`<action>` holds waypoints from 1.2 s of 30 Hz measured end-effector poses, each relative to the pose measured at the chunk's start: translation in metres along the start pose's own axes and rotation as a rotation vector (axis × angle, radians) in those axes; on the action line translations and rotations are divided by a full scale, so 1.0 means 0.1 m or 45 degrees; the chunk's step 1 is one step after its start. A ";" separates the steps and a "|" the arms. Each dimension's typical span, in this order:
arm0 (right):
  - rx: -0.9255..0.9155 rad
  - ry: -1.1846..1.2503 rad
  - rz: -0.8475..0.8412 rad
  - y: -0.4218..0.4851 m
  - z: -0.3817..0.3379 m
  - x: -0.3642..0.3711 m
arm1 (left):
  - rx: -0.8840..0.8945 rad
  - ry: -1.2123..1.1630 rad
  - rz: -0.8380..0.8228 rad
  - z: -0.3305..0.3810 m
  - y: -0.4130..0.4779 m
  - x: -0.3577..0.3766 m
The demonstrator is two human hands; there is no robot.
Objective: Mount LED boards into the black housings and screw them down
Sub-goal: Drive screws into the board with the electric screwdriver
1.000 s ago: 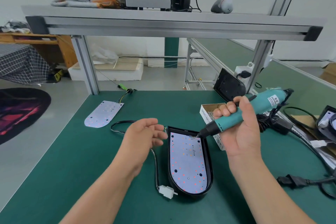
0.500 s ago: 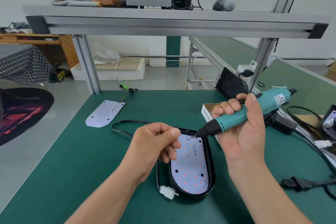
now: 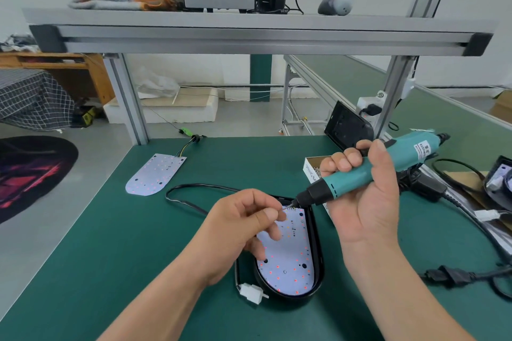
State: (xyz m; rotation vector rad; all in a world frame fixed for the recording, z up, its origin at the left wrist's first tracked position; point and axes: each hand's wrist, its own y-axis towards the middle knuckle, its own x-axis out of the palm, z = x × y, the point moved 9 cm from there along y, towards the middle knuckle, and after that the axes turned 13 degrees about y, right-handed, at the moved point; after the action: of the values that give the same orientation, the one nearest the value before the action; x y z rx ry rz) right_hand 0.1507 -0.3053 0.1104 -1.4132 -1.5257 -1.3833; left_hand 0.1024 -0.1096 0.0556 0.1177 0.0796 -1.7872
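A black oval housing (image 3: 318, 255) lies on the green mat with a white LED board (image 3: 288, 263) seated inside it. My right hand (image 3: 365, 202) grips a teal electric screwdriver (image 3: 368, 171), its bit pointing down-left at the board's far end. My left hand (image 3: 243, 221) hovers over the board's far left part, thumb and forefinger pinched at the bit tip on what looks like a small screw, too small to see clearly. The housing's black cable (image 3: 194, 194) ends in a white connector (image 3: 253, 293). A second loose LED board (image 3: 155, 174) lies at the far left.
A small open carton of screws (image 3: 311, 167) sits behind the screwdriver. Another black housing (image 3: 347, 127) leans against the frame post at the back right. Black power cords and a plug (image 3: 448, 275) trail along the right side. An aluminium shelf (image 3: 249, 33) spans overhead.
My left hand closed from spread fingers into a pinch and moved right to the screwdriver tip. The screwdriver's tip lifted slightly off the board and stays over its far end.
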 end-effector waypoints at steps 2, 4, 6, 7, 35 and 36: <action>0.003 0.002 -0.007 0.00 0.00 0.00 | 0.008 0.060 0.061 0.00 0.01 -0.06; 0.008 0.004 -0.016 0.00 0.00 0.01 | -0.008 0.013 0.075 0.00 0.01 -0.08; 0.002 0.002 -0.023 0.00 0.00 0.02 | -0.026 -0.075 0.062 0.01 -0.01 -0.06; -0.003 -0.004 -0.027 0.00 0.00 0.02 | -0.037 -0.123 0.051 0.02 -0.02 -0.04; -0.004 -0.059 -0.041 -0.03 0.04 0.04 | -0.152 -0.346 0.083 0.01 -0.05 0.03; -0.003 -0.062 -0.040 -0.03 0.04 0.04 | -0.148 -0.337 0.084 0.01 -0.05 0.03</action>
State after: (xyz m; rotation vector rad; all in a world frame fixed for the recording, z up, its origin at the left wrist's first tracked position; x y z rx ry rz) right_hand 0.1478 -0.2997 0.1123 -1.4392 -1.5841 -1.3790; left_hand 0.0972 -0.1113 0.0558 -0.1981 -0.0105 -1.7129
